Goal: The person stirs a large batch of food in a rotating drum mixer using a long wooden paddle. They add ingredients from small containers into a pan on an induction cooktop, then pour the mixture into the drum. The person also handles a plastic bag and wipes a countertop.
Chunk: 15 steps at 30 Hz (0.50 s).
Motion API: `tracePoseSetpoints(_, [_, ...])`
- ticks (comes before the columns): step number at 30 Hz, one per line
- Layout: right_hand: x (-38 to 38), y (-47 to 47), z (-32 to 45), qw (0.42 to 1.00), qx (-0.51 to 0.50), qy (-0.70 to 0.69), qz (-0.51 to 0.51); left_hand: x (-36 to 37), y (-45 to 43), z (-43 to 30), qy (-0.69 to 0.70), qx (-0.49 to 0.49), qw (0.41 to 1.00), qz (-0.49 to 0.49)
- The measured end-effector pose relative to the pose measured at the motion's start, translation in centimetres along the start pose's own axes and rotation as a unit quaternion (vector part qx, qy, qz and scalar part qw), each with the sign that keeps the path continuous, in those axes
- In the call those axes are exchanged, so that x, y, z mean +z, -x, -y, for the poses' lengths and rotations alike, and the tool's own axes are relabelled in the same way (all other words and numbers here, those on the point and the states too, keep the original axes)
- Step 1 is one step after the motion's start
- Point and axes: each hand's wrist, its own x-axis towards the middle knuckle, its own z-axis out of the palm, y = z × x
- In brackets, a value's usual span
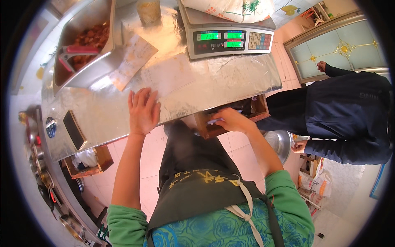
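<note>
My left hand (143, 111) rests palm down near the front edge of the metal-covered table (228, 72), fingers spread a little and holding nothing. Beyond its fingertips lie stained sheets of paper (135, 61). My right hand (236, 119) is over a pulled-out wooden drawer (264, 106) under the tabletop. Between its thumb and fingers is a small pale purple item (215, 121), too small to name exactly. The drawer's dark inside is partly hidden by my hand.
A digital scale (230, 41) bears a white sack (234, 9). At left stand a metal tray (89, 75) of reddish food with pink-handled tongs (81, 50) and a phone (74, 129). A second drawer (103, 159) sticks out. A person (345, 108) stands close at right.
</note>
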Motion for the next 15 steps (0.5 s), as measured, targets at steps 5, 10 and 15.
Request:
tracePoseSetpoints(5, [2.8,-1.6,-4.2,0.988,0.058,-0.121,-0.079,0.0,0.0,0.1,0.008,-0.006,1.0,0.001])
tracePoseSetpoints(10, [4.6,-2.6,-7.0,0.972,0.134,0.191,-0.014,0.0,0.0,0.1,0.003,-0.009,1.0,-0.002])
tracePoseSetpoints(15, [6.1,-4.0,-8.1,0.967,0.122,0.224,-0.014,0.0,0.0,0.1,0.006,-0.012,1.0,-0.003])
